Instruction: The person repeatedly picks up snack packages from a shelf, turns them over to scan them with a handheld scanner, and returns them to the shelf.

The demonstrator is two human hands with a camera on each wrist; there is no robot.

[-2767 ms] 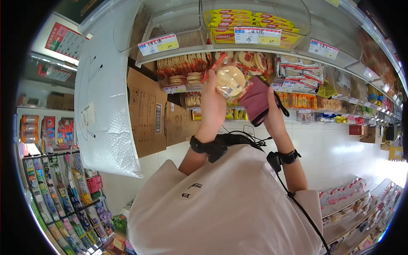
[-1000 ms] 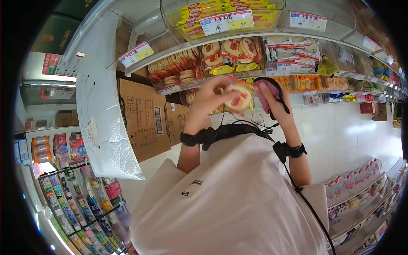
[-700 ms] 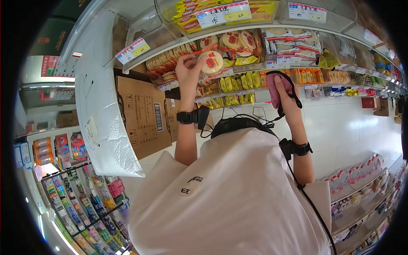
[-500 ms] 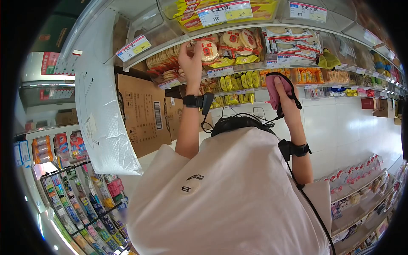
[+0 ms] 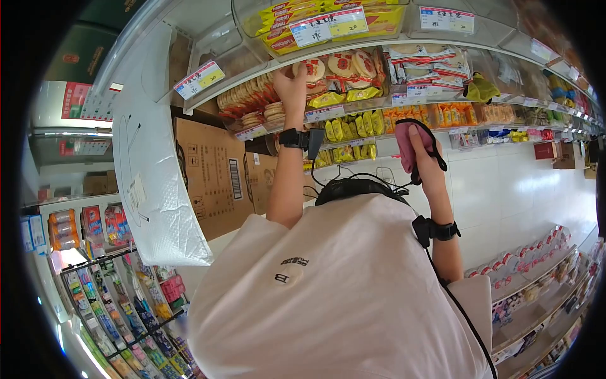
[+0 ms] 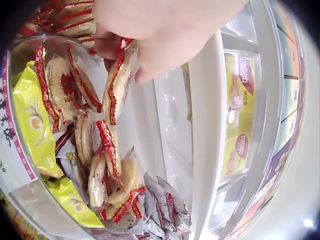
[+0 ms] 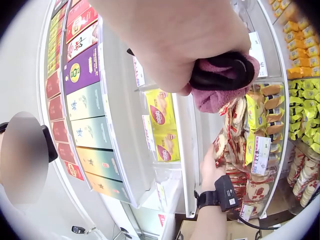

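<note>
My left hand (image 5: 291,91) reaches into the clear shelf bin of round crackers (image 5: 344,66). The left wrist view shows this hand (image 6: 170,30) pinching one wrapped cracker (image 6: 119,85) by its upper end, the pack on edge beside other red-edged packs (image 6: 62,87) and yellow packs (image 6: 35,120). Farther right, in front of the shelves, my right hand (image 5: 430,165) grips a folded pink cloth with black trim (image 5: 409,146). This cloth (image 7: 215,97) is bunched under the right hand (image 7: 175,45) in the right wrist view; some fingers are hidden.
Yellow wafer packs (image 5: 372,25) lie in a bin above. Stacked crackers (image 5: 249,95) are left of the hand, silver-white packs (image 5: 429,66) to the right. Cardboard boxes (image 5: 211,170) and a silver padded sheet (image 5: 151,183) stand at the left. A cable runs from the right wrist.
My left hand has carried the wrapped cracker from beside the cloth, up and left into the cracker bin. The right hand has moved slightly right and down, keeping the cloth.
</note>
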